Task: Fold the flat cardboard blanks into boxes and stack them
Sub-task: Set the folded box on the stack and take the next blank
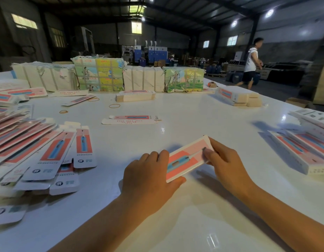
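You hold the long pink-and-white printed cardboard box [186,158] between both hands, low over the near middle of the glossy white table [194,113]. Your left hand [150,177] clasps its near end, fingers curled over the top and thumb underneath; your right hand [224,162] pinches the far end with curled fingers.

It looks light, thin-walled and easily crushed, so it should dent if squeezed mid-span. Better to grip at the ends and along the creased edges, where the folds stiffen it. The printed face seems smooth and perhaps a little slippery.

To your left lies a fanned heap of flat pink-and-white cardboard blanks [39,151]; to your right, a row of folded boxes of the same print [306,150]. A single flat blank [130,120] lies alone further out, with orange rubber bands [114,106] beyond it.

At the far edge stand paper-wrapped, strapped bundles [99,73]. The room is a dim warehouse with roof lamps, and a person in a white shirt [251,62] walks at the right.
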